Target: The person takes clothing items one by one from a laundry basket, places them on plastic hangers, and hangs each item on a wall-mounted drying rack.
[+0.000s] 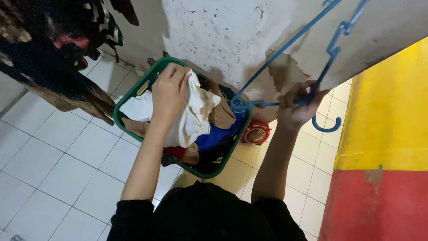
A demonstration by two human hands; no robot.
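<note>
The left hand (168, 91) is clenched on a limp, light white cloth (189, 118) above the green laundry basket (133, 91); bunching grips best. The right hand (298, 105) is wrapped around stiff blue hangers (285, 47).

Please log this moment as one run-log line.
left hand: grips white cloth over green basket | right hand: holds blue hanger

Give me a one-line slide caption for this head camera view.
Left hand grips a white cloth over a green laundry basket while right hand holds a blue hanger.
</note>
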